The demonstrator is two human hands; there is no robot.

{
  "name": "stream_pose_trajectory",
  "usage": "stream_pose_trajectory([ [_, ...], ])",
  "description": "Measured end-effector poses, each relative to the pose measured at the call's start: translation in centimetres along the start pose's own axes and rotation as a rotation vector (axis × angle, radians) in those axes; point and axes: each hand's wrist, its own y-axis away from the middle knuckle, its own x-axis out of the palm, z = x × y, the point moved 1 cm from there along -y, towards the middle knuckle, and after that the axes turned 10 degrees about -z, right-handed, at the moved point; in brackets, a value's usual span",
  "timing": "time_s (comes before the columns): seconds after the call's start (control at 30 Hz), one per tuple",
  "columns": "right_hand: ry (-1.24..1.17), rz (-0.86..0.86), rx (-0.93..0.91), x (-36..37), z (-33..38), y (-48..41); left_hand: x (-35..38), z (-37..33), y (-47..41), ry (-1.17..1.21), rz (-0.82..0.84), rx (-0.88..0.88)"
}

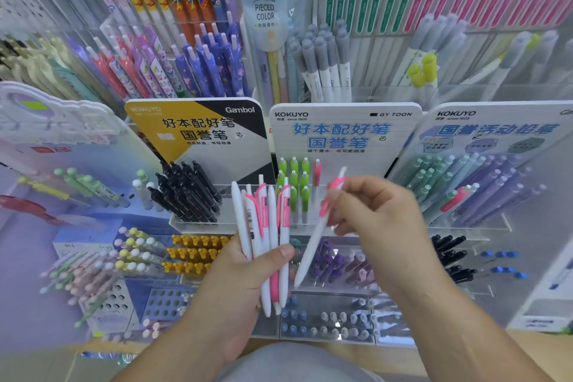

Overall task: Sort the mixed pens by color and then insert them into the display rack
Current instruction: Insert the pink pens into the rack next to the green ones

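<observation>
**penwall_op:** Shop shelf packed with pen displays, hanging packs up the back and acrylic stands along the front edge. I'm driving this one remotely off the head cam. The display rack [356,164] I care about is the white-carded one mid-shelf. It holds columns of green pens [294,183] and, just right of them, one lone pink pen [317,170] standing upright.

**inkjunkie:** So where's your stock?

**penwall_op:** Left hand [235,276] is wrapped round a bundle of pink-and-white pens [266,226], thumb across the front, tips down, held right in front of the rack. Looks like all one colour from here. Right hand [378,217] pinches a single pink-and-white pen [313,245] up near its clip end.

**inkjunkie:** Which way's it pointing?

**penwall_op:** It's slanted. The clicker end points up and away toward the rack's card, and the tip points down and back toward me, crossing in front of the purple pens [328,260] on the lower tier. The pink column sits just up and left of the right hand, so that's the nearer hand. My guess is the pen needs tipping closer to upright, tip swung forward, to drop in beside the lone pink one. I can't make out the holes, since the green pens and my hands cover them.

**inkjunkie:** Neighbours?

**penwall_op:** Black pens [186,192] are in the stand to the left and pastel pencils [483,180] in the stand to the right, with a stray pink pen [454,199] lying among them. That stray probably wants rehoming too.
</observation>
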Motion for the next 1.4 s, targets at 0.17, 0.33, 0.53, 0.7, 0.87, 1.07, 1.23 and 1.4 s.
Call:
stream_pose_trajectory([
  [0.17, 0.313, -0.211, -0.468, -2.0, 0.3, -2.5, -0.8, 0.1, -0.4, 0.080, -0.037, -0.008],
  [0.33, 0.515, -0.158, -0.661, -1.9, -1.3, -4.3, -0.8, 0.1, -0.6, 0.143, -0.017, -0.028],
  [0.53, 0.627, -0.127, -0.760, -1.1, -2.5, -4.8, -1.1, 0.0, -0.8, 0.136, -0.016, -0.021],
  [0.7, 0.694, -0.095, -0.789, -0.9, -2.7, -5.5, -1.1, 0.0, -1.0, 0.139, -0.017, -0.019],
  [0.87, 0.757, -0.079, -0.758, -0.4, -4.6, -5.7, -1.1, 0.0, -1.1, 0.147, -0.006, -0.021],
  [1.07, 0.693, -0.145, -0.746, 0.1, -5.1, -5.3, -1.1, 0.0, -1.1, 0.152, -0.003, -0.025],
  [1.23, 0.695, -0.150, -0.765, 0.6, -5.5, -5.5, -1.0, -0.1, -0.9, 0.147, 0.003, -0.020],
  [1.4, 0.747, -0.172, -0.792, 0.6, -5.8, -5.5, -1.0, -0.3, -0.6, 0.152, 0.025, -0.032],
])
